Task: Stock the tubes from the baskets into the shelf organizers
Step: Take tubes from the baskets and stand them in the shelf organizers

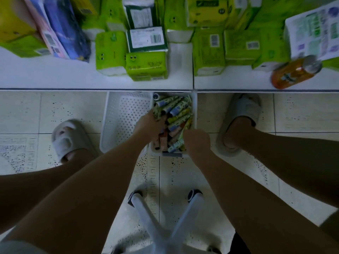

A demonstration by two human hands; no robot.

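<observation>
You look down through a wide-angle lens into a dim, greenish scene. The brightest area is the white shelf [91, 76], lit evenly from above, with no hard glare. Your arms and legs read as dark, underexposed shapes low in the picture. The floor [27, 110] is grey and muted, with soft shadows around the slippers [67, 136]. Straight lines bow toward the edges. The can [295, 74] at the right is smeared by blur, and the chair base [165, 220] at the bottom is soft and out of focus.
</observation>
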